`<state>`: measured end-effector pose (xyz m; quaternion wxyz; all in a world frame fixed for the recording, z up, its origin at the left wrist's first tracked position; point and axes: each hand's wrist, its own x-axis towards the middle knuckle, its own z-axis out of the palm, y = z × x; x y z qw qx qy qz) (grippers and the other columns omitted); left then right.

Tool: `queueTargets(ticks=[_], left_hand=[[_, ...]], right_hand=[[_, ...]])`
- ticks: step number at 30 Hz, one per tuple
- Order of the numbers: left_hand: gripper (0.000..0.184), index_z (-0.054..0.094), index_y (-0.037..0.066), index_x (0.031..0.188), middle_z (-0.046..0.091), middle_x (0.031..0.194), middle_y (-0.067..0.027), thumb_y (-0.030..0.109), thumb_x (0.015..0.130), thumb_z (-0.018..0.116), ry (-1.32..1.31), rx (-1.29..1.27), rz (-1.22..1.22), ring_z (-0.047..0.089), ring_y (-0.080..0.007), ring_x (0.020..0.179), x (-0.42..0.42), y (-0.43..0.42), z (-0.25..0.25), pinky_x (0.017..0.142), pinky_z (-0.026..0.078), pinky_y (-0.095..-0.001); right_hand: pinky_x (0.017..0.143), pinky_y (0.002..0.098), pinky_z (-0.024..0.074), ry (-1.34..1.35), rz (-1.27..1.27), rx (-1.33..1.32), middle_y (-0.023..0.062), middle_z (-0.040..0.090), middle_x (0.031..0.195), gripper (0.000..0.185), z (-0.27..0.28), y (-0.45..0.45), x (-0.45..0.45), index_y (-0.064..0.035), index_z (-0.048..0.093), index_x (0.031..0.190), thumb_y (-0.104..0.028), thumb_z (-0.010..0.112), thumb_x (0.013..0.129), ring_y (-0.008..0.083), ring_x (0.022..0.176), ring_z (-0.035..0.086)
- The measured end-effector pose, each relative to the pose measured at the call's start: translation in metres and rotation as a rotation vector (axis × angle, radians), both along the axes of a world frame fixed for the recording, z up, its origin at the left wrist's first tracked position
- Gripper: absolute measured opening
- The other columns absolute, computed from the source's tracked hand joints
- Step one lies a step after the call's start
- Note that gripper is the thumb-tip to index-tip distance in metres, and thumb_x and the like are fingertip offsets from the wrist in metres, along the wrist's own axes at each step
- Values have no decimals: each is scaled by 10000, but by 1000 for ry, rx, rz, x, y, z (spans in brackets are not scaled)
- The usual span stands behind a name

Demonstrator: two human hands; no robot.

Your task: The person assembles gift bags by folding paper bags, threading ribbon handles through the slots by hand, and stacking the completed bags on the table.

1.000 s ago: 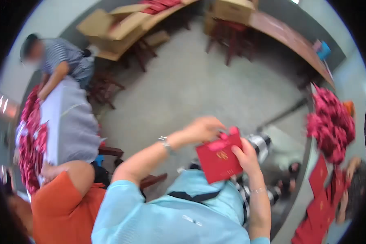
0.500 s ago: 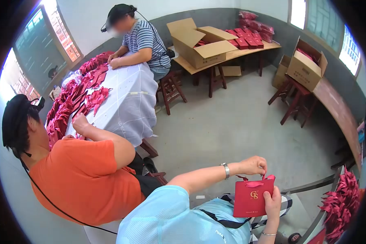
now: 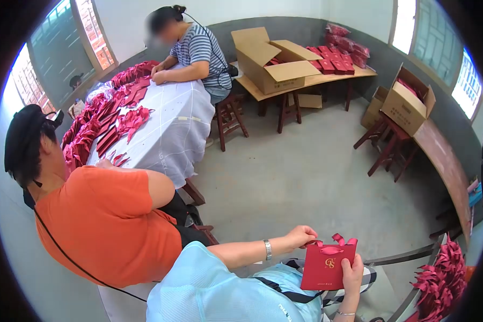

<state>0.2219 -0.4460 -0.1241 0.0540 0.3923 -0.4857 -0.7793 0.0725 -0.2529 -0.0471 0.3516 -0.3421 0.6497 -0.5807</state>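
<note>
A small red paper gift bag (image 3: 322,271) with gold lettering is upright in front of my light blue shirt. My right hand (image 3: 352,272) grips its right side, thumb across the front. At the upper left corner, my left hand (image 3: 301,237) has its fingers pinched on the bag's ribbon handle (image 3: 313,244). Another ribbon loop (image 3: 338,239) stands up from the top edge, and a pink-red ribbon (image 3: 331,250) lies across the front near the top.
A pile of red ribboned bags (image 3: 440,276) is at the lower right. Left, a co-worker in orange (image 3: 107,225) and another in stripes (image 3: 196,56) work at a white-covered table (image 3: 172,129) with red bags. Cardboard boxes (image 3: 284,78) stand behind, near stools (image 3: 231,121).
My left hand has moved left and down, from above the bag's top to its upper left corner. The bag has shifted slightly left and down. The orange-shirted co-worker's raised hand has lowered.
</note>
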Motion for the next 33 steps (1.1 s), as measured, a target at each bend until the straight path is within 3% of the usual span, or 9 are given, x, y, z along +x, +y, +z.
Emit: queueTargets(ticks=[6,8,18,24,29,33], left_hand=[[113,636,75,985,622,858,-3,137,895,606,-13,-106,-45,578,-92,733,13,6,1,640,500,-260],[108,653,46,934,622,773,-15,120,877,600,-33,-226,16,554,-100,620,17,12,5,544,476,-271],[135,643,46,996,632,861,-6,129,896,605,-83,-240,-88,563,-92,699,31,36,18,619,493,-256],[155,630,41,1022,624,859,-3,142,914,584,69,-164,31,553,-82,710,17,41,39,637,487,-246],[201,606,32,1085,613,853,0,139,916,581,210,-486,159,552,-68,746,-2,48,81,678,480,-242],[175,610,24,1041,594,777,-7,107,889,587,250,-419,113,542,-83,691,-8,53,93,631,469,-265]], right_hand=[[818,262,471,7,-28,-35,43,625,974,146,-2,14,-4,7,550,1040,-85,584,932,105,878,565],[817,262,472,12,-44,-24,44,624,976,145,-1,17,-2,6,550,1041,-86,584,934,106,877,565],[803,254,473,-2,-137,-145,48,630,992,182,-1,37,-6,8,554,1063,-124,600,946,105,882,570],[807,260,473,36,-199,-175,50,634,997,217,-3,44,-6,8,559,1065,-163,619,946,112,886,575],[812,269,477,88,-212,-153,48,629,993,202,12,53,-4,6,549,1081,-153,590,963,109,888,574],[804,267,477,153,-237,-145,48,627,997,196,13,63,-6,2,556,1084,-148,589,963,108,880,572]])
